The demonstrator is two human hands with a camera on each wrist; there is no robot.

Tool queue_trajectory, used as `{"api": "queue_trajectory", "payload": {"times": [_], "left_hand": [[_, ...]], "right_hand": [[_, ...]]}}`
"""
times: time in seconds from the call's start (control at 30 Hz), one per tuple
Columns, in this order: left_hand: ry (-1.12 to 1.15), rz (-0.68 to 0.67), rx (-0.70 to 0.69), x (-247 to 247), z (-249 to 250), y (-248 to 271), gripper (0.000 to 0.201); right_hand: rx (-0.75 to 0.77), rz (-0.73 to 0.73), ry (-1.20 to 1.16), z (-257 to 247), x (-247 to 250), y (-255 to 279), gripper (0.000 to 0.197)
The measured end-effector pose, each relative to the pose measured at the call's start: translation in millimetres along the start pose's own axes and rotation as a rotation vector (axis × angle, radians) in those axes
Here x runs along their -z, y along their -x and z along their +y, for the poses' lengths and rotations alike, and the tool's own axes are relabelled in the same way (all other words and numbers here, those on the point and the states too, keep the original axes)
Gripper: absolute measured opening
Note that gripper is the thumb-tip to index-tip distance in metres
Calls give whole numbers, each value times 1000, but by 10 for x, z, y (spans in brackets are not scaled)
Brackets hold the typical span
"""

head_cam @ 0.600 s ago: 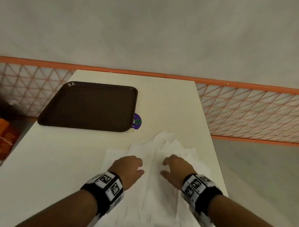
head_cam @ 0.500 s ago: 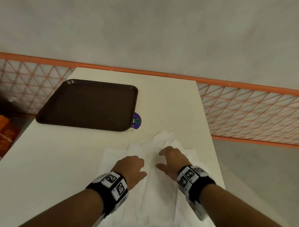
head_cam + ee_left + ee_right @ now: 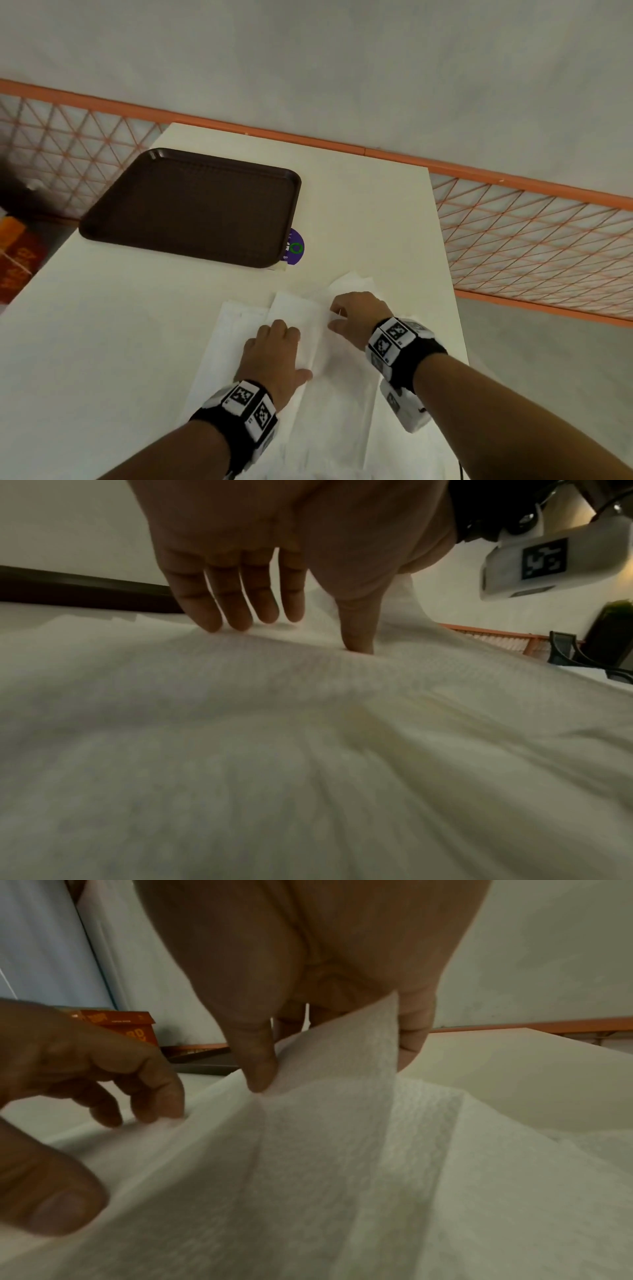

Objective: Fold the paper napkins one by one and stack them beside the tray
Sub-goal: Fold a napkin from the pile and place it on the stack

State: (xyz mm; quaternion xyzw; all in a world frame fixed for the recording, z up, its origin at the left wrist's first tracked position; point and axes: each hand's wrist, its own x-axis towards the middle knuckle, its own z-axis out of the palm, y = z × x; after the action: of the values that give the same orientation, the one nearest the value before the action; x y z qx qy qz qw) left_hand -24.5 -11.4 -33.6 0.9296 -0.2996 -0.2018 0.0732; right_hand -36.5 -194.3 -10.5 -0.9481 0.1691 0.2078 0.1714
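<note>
Head view: right hand (image 3: 356, 317) pinches the top napkin's (image 3: 305, 329) lifted edge; left hand (image 3: 274, 356), fingers straight, presses the loose napkin pile (image 3: 339, 425) on the tabletop (image 3: 102, 342) near the tray (image 3: 191, 209). First fold appears underway; next, carry the edge across and crease.

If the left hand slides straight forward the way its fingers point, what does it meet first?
Probably the brown tray. The left hand presses the napkins, fingers toward the tray's near edge; past the napkins only bare table shows between.
</note>
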Motion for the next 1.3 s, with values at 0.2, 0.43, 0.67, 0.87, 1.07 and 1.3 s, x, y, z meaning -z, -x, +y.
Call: {"api": "queue_trajectory", "payload": {"times": [0.2,0.43,0.67,0.87,1.07,1.3], "left_hand": [[251,112,221,59,-223,-60,100],[684,57,245,278,-514,-297,34],[329,138,-177,765,-81,-302,18],[-271,-8,-470,406,178,-58,27],[-138,-262,-501,50,10,242,60],[67,-83,-207,179,-69,86,45]], "right_hand": [[95,148,-242,12,-19,156,14],[-8,166,-829,123,-82,354,9],[-282,60,-939,169,-283,460,7],[-398,-19,-819,279,-390,517,10],[-455,-76,-1103,336,-267,602,20],[-287,-13,-651,255,-361,588,30]]}}
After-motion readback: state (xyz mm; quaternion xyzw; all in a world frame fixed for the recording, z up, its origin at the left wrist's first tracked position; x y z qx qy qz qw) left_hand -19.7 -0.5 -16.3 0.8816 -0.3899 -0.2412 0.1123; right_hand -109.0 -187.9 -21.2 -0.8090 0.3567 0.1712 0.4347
